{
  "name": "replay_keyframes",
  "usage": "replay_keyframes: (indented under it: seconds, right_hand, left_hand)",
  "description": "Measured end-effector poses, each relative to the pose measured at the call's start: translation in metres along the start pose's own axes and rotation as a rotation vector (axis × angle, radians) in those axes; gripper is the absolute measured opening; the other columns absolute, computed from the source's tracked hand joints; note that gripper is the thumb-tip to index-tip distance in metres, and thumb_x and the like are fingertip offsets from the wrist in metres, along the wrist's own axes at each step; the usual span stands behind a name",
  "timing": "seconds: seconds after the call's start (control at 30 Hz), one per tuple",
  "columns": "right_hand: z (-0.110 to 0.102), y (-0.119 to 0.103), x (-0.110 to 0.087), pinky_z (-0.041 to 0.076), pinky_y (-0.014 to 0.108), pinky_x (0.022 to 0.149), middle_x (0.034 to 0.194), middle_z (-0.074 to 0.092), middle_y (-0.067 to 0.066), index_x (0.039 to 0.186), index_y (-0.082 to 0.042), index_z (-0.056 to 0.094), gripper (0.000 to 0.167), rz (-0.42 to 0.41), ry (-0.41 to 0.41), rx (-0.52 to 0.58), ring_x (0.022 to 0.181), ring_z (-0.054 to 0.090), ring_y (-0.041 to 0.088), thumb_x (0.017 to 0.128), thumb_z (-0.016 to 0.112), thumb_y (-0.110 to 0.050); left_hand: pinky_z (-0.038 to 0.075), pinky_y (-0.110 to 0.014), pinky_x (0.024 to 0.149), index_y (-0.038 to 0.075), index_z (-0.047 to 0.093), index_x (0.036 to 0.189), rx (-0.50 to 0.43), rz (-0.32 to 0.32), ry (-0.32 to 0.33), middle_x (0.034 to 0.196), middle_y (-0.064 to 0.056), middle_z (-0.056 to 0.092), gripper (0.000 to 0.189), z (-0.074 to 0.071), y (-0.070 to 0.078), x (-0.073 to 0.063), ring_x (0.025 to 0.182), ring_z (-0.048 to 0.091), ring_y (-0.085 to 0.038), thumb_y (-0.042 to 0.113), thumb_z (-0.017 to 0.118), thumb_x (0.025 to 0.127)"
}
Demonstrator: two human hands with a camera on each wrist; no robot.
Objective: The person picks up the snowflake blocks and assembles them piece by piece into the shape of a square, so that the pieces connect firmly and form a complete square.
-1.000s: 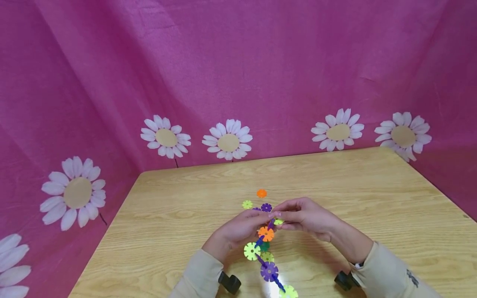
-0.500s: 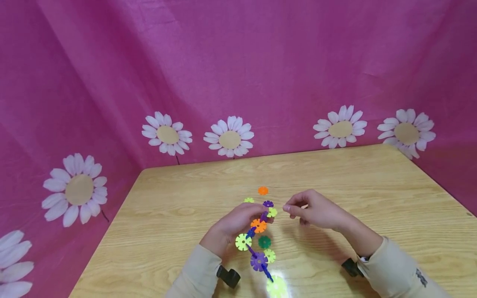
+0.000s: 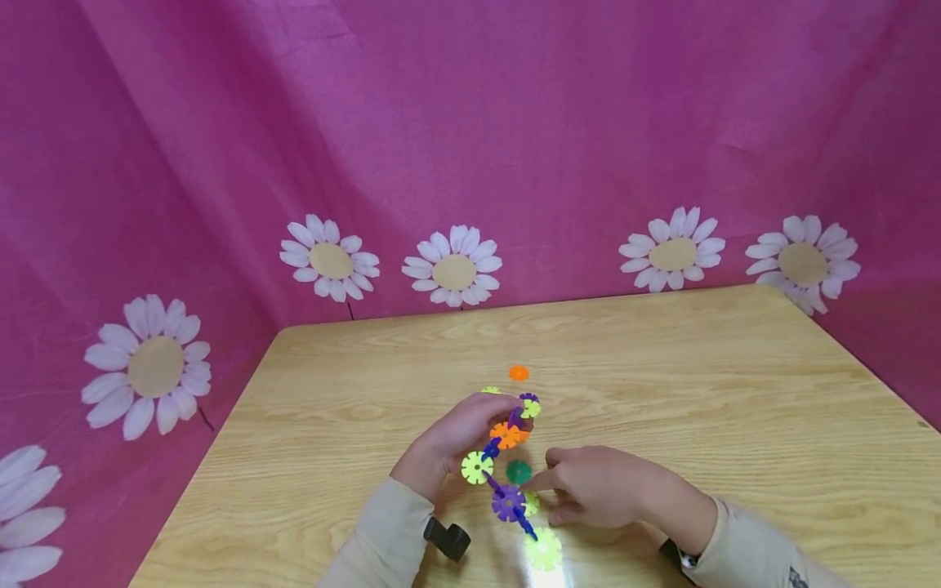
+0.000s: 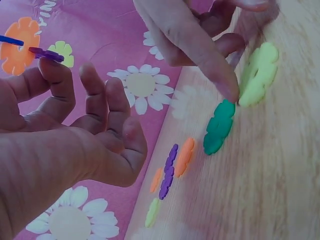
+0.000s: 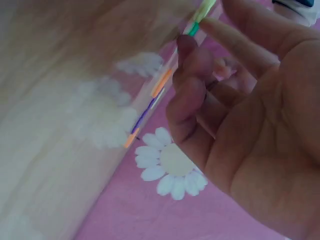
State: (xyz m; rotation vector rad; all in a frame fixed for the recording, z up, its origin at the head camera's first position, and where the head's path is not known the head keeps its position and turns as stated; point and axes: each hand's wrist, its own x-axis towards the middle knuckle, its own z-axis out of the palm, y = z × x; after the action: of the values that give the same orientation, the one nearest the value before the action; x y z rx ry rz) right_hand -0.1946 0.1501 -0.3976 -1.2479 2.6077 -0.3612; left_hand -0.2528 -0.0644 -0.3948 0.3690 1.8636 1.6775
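A chain of slotted plastic discs, joined edge to edge, hangs from my left hand, which pinches it near its upper end by a purple disc. An orange disc, a lime disc, a purple disc and a bottom lime disc show along the chain, with dark blue ones between. My right hand points its index finger down at the table; in the left wrist view the fingertip is right at the edges of a loose green disc and a loose lime disc.
Farther back on the wooden table lie more loose discs: an orange one, two purple ones, another orange and a lime one. A pink curtain with printed daisies stands behind the table and along its left side.
My right hand has let go of the chain's upper end and moved right, then down toward the viewer to the loose green and lime discs. My left hand keeps the chain, now slightly farther left.
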Motion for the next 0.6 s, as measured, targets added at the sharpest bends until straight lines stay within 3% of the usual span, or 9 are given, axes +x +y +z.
replay_keyframes:
  seconds: [0.13, 0.27, 0.43, 0.6]
  right_hand:
    - [0.0006, -0.0054, -0.0008, 0.041, 0.019, 0.058, 0.083, 0.048, -0.012, 0.116, -0.028, 0.073, 0.026, 0.009, 0.052, -0.094, 0.064, 0.042, -0.004, 0.090, 0.074, -0.030]
    - [-0.0018, -0.0063, -0.0020, 0.043, 0.021, 0.057, 0.079, 0.048, -0.012, 0.103, -0.025, 0.076, 0.023, 0.056, 0.107, -0.177, 0.063, 0.044, -0.002, 0.082, 0.080, -0.035]
    - [-0.0013, -0.0038, -0.0008, 0.044, 0.023, 0.058, 0.081, 0.053, -0.011, 0.102, -0.023, 0.076, 0.028, 0.110, 0.107, -0.140, 0.064, 0.045, 0.000, 0.077, 0.083, -0.035]
    - [-0.0009, -0.0001, -0.0006, 0.047, 0.024, 0.064, 0.086, 0.050, -0.011, 0.096, -0.021, 0.074, 0.024, 0.164, 0.072, -0.058, 0.070, 0.047, 0.001, 0.077, 0.085, -0.028]
  left_hand:
    - [0.051, -0.026, 0.090, -0.006, 0.063, 0.123, 0.008, -0.003, -0.004, 0.119, -0.019, 0.067, 0.047, -0.0002, 0.0020, -0.0001, 0.097, 0.062, -0.011, 0.034, 0.048, 0.102]
    - [0.051, -0.024, 0.087, -0.007, 0.063, 0.122, -0.003, 0.007, -0.017, 0.108, -0.011, 0.069, 0.047, -0.0007, 0.0019, 0.0006, 0.094, 0.062, -0.011, 0.033, 0.048, 0.103]
    - [0.051, -0.022, 0.081, -0.008, 0.062, 0.121, -0.021, 0.001, -0.039, 0.101, -0.004, 0.068, 0.045, -0.0008, 0.0009, 0.0004, 0.090, 0.061, -0.010, 0.032, 0.049, 0.103]
    - [0.051, -0.023, 0.084, -0.006, 0.063, 0.123, -0.006, -0.002, -0.026, 0.108, -0.010, 0.070, 0.046, 0.0008, -0.0002, -0.0005, 0.093, 0.062, -0.011, 0.032, 0.049, 0.102]
